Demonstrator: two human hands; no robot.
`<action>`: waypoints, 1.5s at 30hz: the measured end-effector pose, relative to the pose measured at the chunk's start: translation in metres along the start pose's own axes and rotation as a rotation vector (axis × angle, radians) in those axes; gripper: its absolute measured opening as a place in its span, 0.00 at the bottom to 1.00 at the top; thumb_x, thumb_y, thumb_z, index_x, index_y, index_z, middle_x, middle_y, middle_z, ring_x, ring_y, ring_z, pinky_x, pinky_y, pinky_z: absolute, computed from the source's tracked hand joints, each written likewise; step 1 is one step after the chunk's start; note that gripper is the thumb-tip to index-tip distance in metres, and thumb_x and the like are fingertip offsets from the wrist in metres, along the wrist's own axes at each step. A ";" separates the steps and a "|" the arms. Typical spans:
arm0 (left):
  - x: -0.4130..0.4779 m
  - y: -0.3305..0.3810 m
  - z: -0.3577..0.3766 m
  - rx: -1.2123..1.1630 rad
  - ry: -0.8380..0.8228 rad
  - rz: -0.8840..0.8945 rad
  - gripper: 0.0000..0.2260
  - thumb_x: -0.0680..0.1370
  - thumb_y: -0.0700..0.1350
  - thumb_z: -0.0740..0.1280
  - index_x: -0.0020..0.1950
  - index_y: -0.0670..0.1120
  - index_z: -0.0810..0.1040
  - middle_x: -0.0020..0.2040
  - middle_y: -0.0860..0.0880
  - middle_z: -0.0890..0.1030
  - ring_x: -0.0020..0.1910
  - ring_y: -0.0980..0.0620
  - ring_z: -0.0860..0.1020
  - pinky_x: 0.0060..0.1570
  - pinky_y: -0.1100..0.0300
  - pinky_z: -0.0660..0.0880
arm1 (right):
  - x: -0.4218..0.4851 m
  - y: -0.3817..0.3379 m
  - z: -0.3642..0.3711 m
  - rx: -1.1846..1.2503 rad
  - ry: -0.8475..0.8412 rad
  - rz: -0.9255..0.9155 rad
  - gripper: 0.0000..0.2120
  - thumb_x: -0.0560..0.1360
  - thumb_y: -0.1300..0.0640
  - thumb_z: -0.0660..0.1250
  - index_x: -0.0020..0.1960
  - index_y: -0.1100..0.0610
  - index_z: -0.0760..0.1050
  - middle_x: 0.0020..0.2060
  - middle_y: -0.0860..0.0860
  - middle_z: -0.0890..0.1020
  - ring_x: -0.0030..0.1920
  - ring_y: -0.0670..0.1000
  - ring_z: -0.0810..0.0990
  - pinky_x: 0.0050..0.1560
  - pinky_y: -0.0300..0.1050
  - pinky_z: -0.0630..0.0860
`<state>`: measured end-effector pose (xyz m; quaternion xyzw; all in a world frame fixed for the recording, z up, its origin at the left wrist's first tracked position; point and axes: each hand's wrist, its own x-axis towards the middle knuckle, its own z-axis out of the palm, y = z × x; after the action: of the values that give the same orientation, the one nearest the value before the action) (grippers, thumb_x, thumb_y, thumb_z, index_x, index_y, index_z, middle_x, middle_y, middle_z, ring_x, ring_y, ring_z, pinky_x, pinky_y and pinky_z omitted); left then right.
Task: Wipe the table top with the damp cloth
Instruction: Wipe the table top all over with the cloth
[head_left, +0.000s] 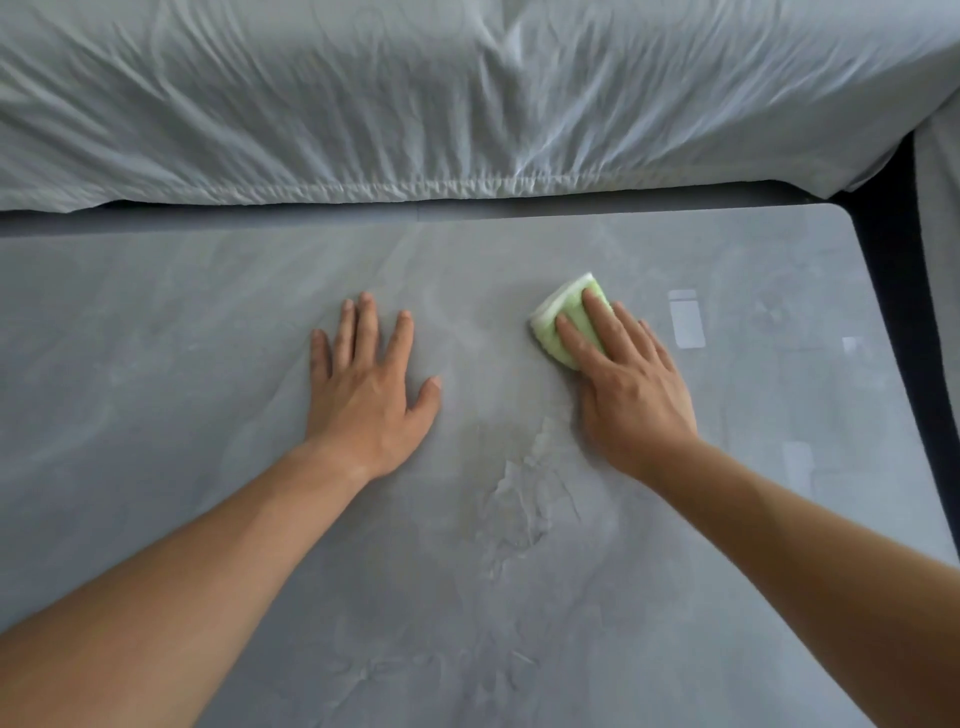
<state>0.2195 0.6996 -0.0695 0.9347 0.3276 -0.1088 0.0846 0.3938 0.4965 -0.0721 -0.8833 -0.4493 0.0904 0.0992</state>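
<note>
Much of the table top (156, 364) looked unwiped, right hand (628, 384) pressing the cloth (563, 322) with straight fingers, left hand (363, 384) flat and empty.

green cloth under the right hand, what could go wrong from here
1. The right hand presses the folded green cloth with flat fingers only, so a fast stroke may leave it behind.
2. The left hand rests flat on the table top; that patch may go unwiped.
3. The white bed sheet hangs near the far edge; a long push could dampen it.
</note>
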 end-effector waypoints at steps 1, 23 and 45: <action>0.000 -0.002 -0.001 0.004 0.001 0.008 0.33 0.79 0.63 0.52 0.80 0.50 0.47 0.80 0.42 0.41 0.79 0.45 0.39 0.75 0.41 0.41 | 0.005 0.005 -0.004 0.010 0.005 0.041 0.30 0.74 0.53 0.52 0.76 0.47 0.65 0.79 0.54 0.60 0.77 0.61 0.60 0.76 0.58 0.58; -0.022 -0.063 0.002 -0.076 0.010 0.134 0.33 0.75 0.65 0.46 0.79 0.56 0.51 0.81 0.47 0.43 0.79 0.47 0.40 0.74 0.38 0.42 | 0.005 -0.120 0.036 -0.005 -0.026 -0.113 0.31 0.73 0.59 0.62 0.76 0.48 0.64 0.79 0.54 0.59 0.77 0.61 0.59 0.77 0.58 0.56; -0.021 -0.067 0.002 -0.055 -0.009 0.148 0.40 0.74 0.66 0.47 0.80 0.45 0.46 0.81 0.47 0.40 0.79 0.47 0.37 0.74 0.38 0.39 | 0.000 -0.132 0.036 0.015 -0.016 -0.059 0.31 0.74 0.58 0.59 0.77 0.46 0.62 0.80 0.53 0.56 0.78 0.60 0.57 0.77 0.57 0.54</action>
<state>0.1610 0.7378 -0.0721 0.9531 0.2602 -0.0977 0.1193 0.2821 0.5757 -0.0728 -0.8682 -0.4751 0.0977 0.1047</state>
